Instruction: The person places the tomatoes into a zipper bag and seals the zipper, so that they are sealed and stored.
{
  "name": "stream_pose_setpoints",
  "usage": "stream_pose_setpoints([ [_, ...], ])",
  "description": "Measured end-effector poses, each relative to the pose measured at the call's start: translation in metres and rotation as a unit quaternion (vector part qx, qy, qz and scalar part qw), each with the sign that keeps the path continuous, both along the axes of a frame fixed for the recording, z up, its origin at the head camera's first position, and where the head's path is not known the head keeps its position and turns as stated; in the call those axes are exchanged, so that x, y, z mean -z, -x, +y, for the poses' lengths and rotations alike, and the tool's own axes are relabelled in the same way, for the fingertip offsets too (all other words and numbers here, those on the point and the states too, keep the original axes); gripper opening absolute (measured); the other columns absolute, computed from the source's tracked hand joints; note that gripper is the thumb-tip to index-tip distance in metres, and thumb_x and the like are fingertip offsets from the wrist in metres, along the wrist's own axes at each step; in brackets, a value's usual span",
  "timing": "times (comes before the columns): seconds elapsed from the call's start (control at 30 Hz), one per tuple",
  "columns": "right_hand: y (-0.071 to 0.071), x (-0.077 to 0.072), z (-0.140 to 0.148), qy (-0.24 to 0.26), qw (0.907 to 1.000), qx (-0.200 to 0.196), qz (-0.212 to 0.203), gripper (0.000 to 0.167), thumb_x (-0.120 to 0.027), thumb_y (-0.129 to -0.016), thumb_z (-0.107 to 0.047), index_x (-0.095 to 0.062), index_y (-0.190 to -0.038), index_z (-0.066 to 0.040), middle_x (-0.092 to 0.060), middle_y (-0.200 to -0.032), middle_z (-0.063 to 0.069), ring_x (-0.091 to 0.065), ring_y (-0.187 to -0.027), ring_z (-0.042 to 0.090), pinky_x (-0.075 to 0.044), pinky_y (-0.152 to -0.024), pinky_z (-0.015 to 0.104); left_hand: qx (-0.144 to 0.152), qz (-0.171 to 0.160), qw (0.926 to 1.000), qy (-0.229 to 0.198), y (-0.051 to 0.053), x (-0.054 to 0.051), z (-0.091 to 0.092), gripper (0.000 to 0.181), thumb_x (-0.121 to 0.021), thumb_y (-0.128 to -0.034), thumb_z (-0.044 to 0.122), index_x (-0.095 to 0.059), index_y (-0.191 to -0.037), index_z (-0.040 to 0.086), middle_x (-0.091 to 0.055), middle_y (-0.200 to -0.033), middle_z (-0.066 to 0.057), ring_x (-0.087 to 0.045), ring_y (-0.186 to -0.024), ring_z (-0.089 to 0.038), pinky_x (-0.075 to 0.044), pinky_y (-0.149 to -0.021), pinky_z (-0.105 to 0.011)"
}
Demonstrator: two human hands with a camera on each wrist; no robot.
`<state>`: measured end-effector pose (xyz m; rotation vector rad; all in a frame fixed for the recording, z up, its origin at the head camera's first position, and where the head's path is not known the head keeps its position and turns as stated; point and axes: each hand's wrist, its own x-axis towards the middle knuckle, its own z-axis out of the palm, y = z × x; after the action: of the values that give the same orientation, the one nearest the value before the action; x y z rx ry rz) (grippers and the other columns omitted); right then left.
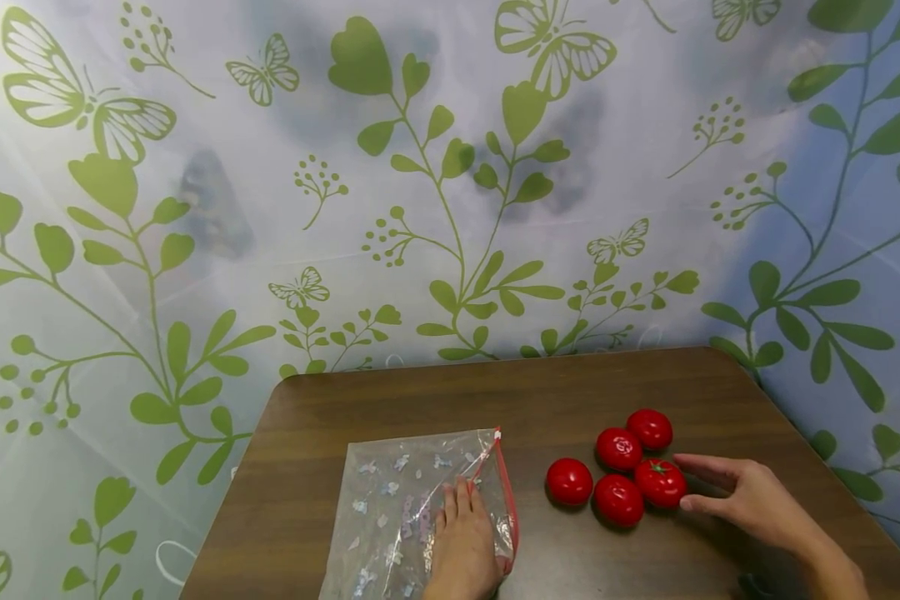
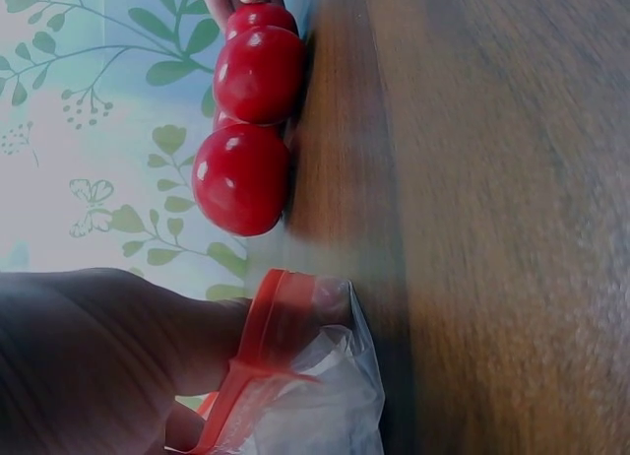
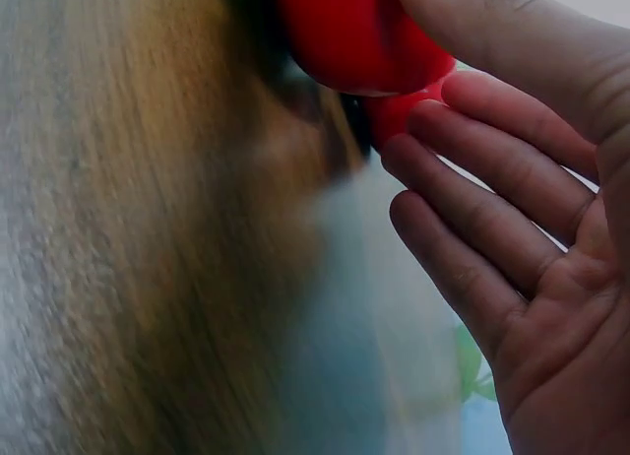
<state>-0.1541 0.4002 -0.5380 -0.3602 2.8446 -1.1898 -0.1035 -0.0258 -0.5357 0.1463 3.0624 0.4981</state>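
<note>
A transparent zip bag (image 1: pixel 378 517) with small printed figures lies flat, its red-edged side to the right. My left hand (image 1: pixel 463 546) rests on it, fingers extended; in the left wrist view the thumb of that hand (image 2: pixel 108 352) lies behind the red strip (image 2: pixel 271 327). Several shiny red tomatoes (image 1: pixel 618 500) sit in a cluster right of the bag. At the right end, my right hand (image 1: pixel 765 508) has thumb and forefinger spread beside the tomato with a green top (image 1: pixel 660 483). In the right wrist view the straight fingers of this hand (image 3: pixel 512 199) are close to a tomato (image 3: pixel 359 32).
The brown wooden table (image 1: pixel 435 400) has its back edge against a pale curtain (image 1: pixel 435 208) printed with green leaves and butterflies. A dark object (image 1: pixel 753 583) shows at the bottom, below the right forearm.
</note>
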Motion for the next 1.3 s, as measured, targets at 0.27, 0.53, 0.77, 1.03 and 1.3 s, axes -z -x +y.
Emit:
stream_pose_setpoints([
  [0.27, 0.005, 0.001, -0.001, -0.023, 0.999, 0.001, -0.038, 0.064, -0.093, -0.088, -0.032, -0.072, -0.142, -0.006, -0.075, -0.138, 0.022, -0.068, -0.112, -0.009, -0.058, -0.086, 0.017, -0.003, -0.013, 0.9999, -0.005, 0.002, -0.001, 0.002, 0.117, -0.106, -0.0613, 0.032, -0.049, -0.153, -0.015, -0.048, -0.164, -0.033, -0.045, -0.153, -0.054, -0.048, -0.118, -0.064],
  [0.53, 0.008, 0.001, -0.004, -0.006, 0.9977, 0.004, -0.068, 0.068, -0.092, -0.09, -0.033, -0.069, -0.145, -0.001, -0.072, -0.14, 0.025, -0.069, -0.109, -0.008, -0.06, -0.086, 0.018, -0.008, -0.014, 0.9998, -0.01, 0.005, -0.002, 0.004, 0.117, -0.107, -0.0609, 0.029, -0.049, -0.153, -0.015, -0.048, -0.163, -0.032, -0.046, -0.153, -0.054, -0.048, -0.118, -0.064],
  [0.77, 0.003, 0.002, -0.005, 0.023, 0.9989, 0.008, -0.04, 0.061, -0.092, -0.09, -0.029, -0.072, -0.141, -0.002, -0.074, -0.137, 0.024, -0.07, -0.107, -0.01, -0.061, -0.083, 0.018, -0.012, -0.014, 0.9997, -0.016, 0.005, -0.002, 0.005, 0.117, -0.106, -0.0609, 0.028, -0.049, -0.153, -0.014, -0.048, -0.164, -0.032, -0.045, -0.153, -0.054, -0.047, -0.119, -0.064],
  [1.03, -0.008, -0.013, 0.003, 0.01, 0.9978, 0.04, -0.052, 0.063, -0.092, -0.09, -0.03, -0.07, -0.143, -0.002, -0.075, -0.136, 0.025, -0.071, -0.102, -0.011, -0.063, -0.079, 0.02, -0.012, -0.031, 0.9993, -0.013, 0.007, -0.003, 0.004, 0.118, -0.107, -0.0626, 0.03, -0.047, -0.155, -0.014, -0.045, -0.166, -0.032, -0.043, -0.155, -0.054, -0.046, -0.12, -0.065],
  [1.3, -0.012, -0.036, 0.001, -0.009, 0.9962, 0.052, -0.07, 0.071, -0.091, -0.091, -0.035, -0.066, -0.147, 0.0, -0.072, -0.14, 0.026, -0.068, -0.102, -0.013, -0.063, -0.079, 0.021, -0.011, -0.046, 0.9986, -0.024, 0.007, -0.005, 0.004, 0.119, -0.106, -0.0652, 0.031, -0.045, -0.156, -0.015, -0.042, -0.168, -0.033, -0.041, -0.156, -0.055, -0.045, -0.12, -0.066],
])
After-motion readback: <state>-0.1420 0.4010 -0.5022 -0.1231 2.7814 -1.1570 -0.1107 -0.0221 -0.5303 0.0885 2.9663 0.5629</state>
